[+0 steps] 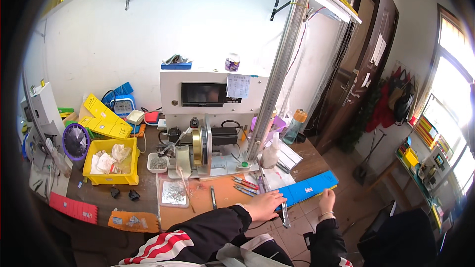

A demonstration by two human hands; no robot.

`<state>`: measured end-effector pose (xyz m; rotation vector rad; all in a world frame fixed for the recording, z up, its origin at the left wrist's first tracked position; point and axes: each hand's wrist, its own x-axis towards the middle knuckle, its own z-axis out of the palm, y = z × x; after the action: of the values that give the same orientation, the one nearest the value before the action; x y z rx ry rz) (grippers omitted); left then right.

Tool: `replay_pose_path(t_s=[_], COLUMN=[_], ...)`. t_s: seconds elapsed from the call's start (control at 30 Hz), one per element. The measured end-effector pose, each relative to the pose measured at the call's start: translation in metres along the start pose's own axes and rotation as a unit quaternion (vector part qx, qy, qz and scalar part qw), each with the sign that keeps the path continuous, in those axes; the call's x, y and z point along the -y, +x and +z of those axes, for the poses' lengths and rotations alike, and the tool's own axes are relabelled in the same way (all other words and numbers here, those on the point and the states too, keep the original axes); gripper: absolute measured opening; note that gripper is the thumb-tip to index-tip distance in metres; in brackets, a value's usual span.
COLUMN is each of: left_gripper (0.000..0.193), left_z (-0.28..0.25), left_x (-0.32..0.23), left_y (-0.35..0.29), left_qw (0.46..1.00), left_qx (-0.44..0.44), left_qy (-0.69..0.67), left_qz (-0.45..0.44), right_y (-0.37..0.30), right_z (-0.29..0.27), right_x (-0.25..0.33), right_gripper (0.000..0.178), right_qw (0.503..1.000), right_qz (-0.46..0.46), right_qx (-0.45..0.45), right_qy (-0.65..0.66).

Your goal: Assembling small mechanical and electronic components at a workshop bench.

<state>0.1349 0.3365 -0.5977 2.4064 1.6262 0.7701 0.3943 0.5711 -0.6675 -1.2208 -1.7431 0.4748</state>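
Left hand (pixel 264 205): lies palm down, fingers extended, at the left end of a long blue strip; cannot tell whether it grips anything.
Right hand (pixel 326 200): meets the strip's near edge with fingers curled; its hold, if any, is hidden.
Blue strip (pixel 310 188): slants across the counter's right front, a thin yellow edging along its near side and a small pale label on top.
Metal handle (pixel 285 216): juts toward the wearer, just beside the left hand's fingertips.
Orange mat (pixel 197 204): covers the counter (pixel 144 181) left of the strip, bearing red-handled pliers (pixel 246 184) and a white tray (pixel 174 194) of fine metal pieces.
Machine (pixel 213 89): stands behind the mat, its dark screen (pixel 203 94) above a brass-coloured wheel (pixel 197 147).
Yellow bin (pixel 111 177): sits at left, holding crumpled white bundles (pixel 104 162).
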Motion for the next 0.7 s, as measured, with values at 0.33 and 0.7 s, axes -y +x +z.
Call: replay_pose_path(t_s=[0.33,0.7], left_gripper=[0.032,0.083], left_z=[-0.014,-0.116], left_x=[0.001,-0.107], left_y=[-0.006,0.003], left_qw=[0.998,0.914], left_qx=[-0.049,-0.128], left_qy=[0.001,-0.381], left_qz=[-0.050,0.046], right_y=[-0.010,-0.059], right_z=[-0.201,-0.209], right_x=[0.186,0.368], right_gripper=[0.005,0.019], right_qw=[0.940,0.915], right_qz=[-0.226,-0.347], right_qx=[-0.186,0.206], right_qy=[-0.177,-0.004])
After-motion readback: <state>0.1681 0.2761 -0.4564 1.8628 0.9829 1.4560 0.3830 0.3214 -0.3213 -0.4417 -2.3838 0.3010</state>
